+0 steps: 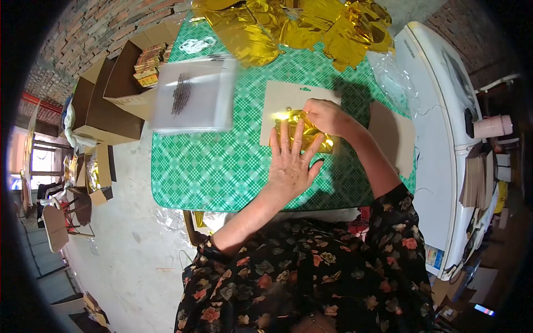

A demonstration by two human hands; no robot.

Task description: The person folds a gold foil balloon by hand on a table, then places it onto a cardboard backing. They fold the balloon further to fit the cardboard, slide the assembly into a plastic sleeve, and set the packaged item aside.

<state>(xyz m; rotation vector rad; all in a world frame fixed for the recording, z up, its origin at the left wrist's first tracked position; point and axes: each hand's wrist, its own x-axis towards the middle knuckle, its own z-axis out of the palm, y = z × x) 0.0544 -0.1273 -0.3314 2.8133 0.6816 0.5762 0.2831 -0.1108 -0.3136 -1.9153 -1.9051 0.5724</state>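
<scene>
My left hand (292, 158) lies flat with its fingers spread over a folded piece of shiny gold foil (323, 143). Beneath the foil is a beige cardboard sheet (275, 95) with a small cut-out at its top edge. My right hand (325, 115) is closed at the foil's upper edge, thumb and fingers pinched together on it. Part of the foil is hidden under both hands.
Gold foil sheets (300, 30) are heaped at the table's far edge. Clear plastic sleeves (200, 94) lie left on the green checked tablecloth (222, 166). Another cardboard sheet (391, 133) sits right, beside a white fridge (438, 139). Open cartons (119, 83) stand at left.
</scene>
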